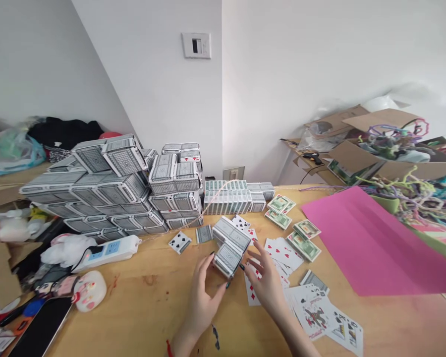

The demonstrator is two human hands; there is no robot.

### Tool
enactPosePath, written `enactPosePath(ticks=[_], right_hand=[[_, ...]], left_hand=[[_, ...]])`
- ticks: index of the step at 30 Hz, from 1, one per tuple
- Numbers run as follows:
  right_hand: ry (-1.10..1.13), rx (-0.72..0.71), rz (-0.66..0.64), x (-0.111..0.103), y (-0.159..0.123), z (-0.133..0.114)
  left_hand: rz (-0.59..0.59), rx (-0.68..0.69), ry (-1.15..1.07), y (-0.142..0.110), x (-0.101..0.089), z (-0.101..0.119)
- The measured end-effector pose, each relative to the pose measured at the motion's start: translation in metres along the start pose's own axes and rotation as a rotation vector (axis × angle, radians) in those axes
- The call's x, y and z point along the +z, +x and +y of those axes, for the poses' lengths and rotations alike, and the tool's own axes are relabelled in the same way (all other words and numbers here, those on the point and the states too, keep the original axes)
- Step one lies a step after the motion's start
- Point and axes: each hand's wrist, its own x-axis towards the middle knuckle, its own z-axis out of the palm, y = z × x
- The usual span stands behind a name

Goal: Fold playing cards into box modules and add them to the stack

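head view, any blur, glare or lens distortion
Head view: soft light on the white wall, no harsh glare there; head view: joker card readable, plastic bag at far left looks soft and smeared; head view: apparent wide-angle stretching towards the edges.

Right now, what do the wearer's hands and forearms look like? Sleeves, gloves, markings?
Left hand and right hand: no gloves, no sleeves on the visible forearms. Visible fingernails look dark, greenish on the left thumb. A thin red band is on the left wrist, partly cut off by the frame. No cables on either arm.
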Motion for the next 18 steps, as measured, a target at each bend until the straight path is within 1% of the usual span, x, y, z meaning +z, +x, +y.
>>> enactPosePath(ticks=[2, 4, 6, 7, 9, 11, 13, 14, 16, 18], right_hand=[[0.030, -0.020, -0.064, -0.005, 0.008, -0.002], [0.039, -0.039, -0.136, -0.009, 0.012, -0.002], [-0.009, -0.074, -0.174, -0.011, 0.012, 0.000], [-0.055, -0.092, -0.169, -0.011, 0.011, 0.002], [-0.159, -0.108, -0.121, -0.006, 0.007, 0.005], [-0.234, -0.094, -0.027, 0.003, 0.002, 0.007], [-0.250, -0.069, 0.081, 0.013, 0.000, 0.007], [-0.241, -0.055, 0.114, 0.018, 0.000, 0.007], [-0.208, -0.021, 0.151, 0.024, 0.002, 0.004], [-0.148, 0.019, 0.168, 0.026, 0.006, -0.001]], left_hand=[[-0.023, -0.019, -0.017, -0.013, 0.008, 0.003], [-0.095, -0.029, -0.037, -0.021, 0.014, 0.007], [-0.130, -0.030, -0.052, -0.022, 0.016, 0.010], [-0.124, -0.032, -0.061, -0.021, 0.016, 0.011], [-0.073, -0.045, -0.083, -0.014, 0.014, 0.012], [-0.011, -0.068, -0.099, -0.005, 0.011, 0.012], [0.016, -0.094, -0.107, 0.001, 0.010, 0.010], [0.014, -0.116, -0.125, 0.004, 0.010, 0.009], [0.011, -0.204, -0.231, 0.006, 0.013, 0.008], [0.034, -0.356, -0.434, 0.009, 0.020, 0.007]])
